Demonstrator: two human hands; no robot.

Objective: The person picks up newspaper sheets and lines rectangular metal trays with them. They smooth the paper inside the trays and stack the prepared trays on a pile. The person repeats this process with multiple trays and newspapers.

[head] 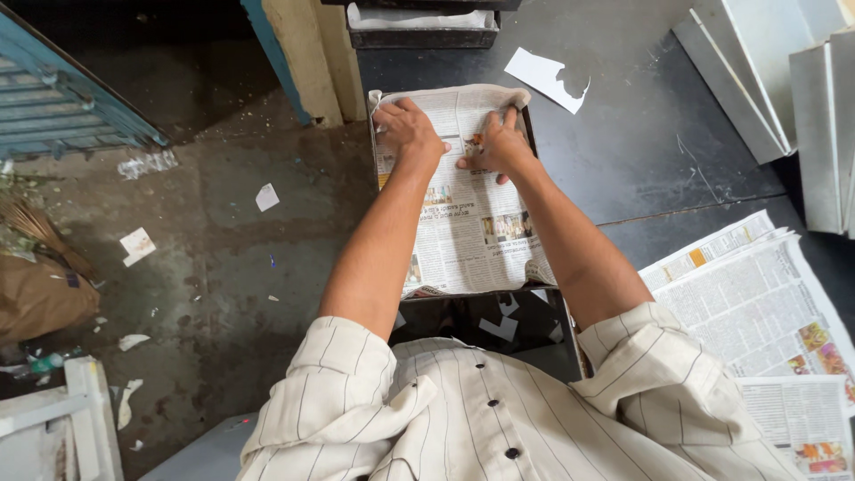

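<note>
To my far left a blue slatted shutter [62, 102] leans over a stained grey concrete floor [232, 232] scattered with small white paper scraps [136, 245], with a crumpled brown paper bag [40, 298] by the edge and a white painted wooden frame [85, 414] near my knee. Ahead of me sits a dark rectangular metal tray [481, 322] at the edge of the black tabletop [641, 134], and a printed newspaper sheet [468, 223] lies inside it, lining its bottom. My left hand [408, 126] presses flat, fingers spread, on the sheet's far left corner; my right hand [494, 142] rests just beside it, fingers bent down onto the paper, gripping nothing that I can see. A torn white paper piece [543, 76] lies beyond the tray. Further right, a stack of loose newspapers [766, 307] spreads over the table, and pale grey metal sheets [757, 76] stand stacked at the far right corner.
</note>
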